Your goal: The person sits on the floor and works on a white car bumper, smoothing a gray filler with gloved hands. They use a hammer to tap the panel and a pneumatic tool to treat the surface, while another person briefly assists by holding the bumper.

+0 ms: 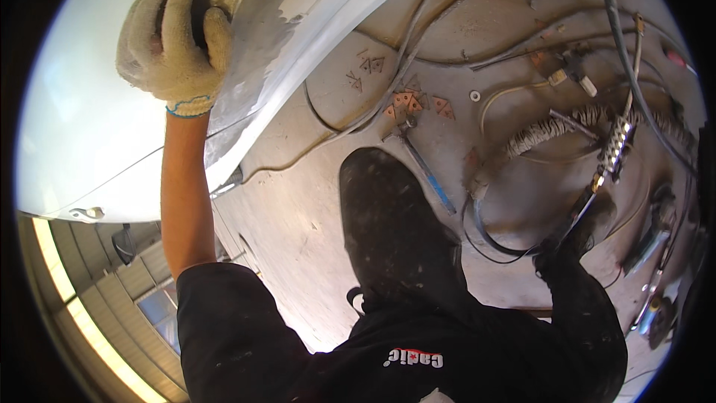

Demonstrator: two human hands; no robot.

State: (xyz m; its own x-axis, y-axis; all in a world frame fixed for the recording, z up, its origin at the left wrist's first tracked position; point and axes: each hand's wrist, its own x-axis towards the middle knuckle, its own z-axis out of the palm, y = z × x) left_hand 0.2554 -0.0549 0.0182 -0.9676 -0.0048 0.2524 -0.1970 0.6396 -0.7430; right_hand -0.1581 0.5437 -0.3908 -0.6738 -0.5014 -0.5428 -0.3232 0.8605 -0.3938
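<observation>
My left hand [171, 52], in a dusty beige knitted glove with a blue-edged cuff, rests against a pale car body panel [97, 127] at the upper left. Its fingers stretch upward and slightly bent, with the thumb apart from them. Nothing held shows in the hand, though deep shadow fills the gap beside the thumb. Beneath and beside the glove, the panel has a grey, bare-looking sanded patch [257, 52] with ragged edges. My right hand does not show.
On the dusty floor lie a blue-handled hammer [429, 172], several triangular metal pieces [406, 103] and a white ring [475, 95]. Cables [418, 22] cross the floor. At right are a coiled hose [552, 130] and a chrome rod tool with a spring [616, 142]. My dark-clothed knee [388, 216] stands mid-view.
</observation>
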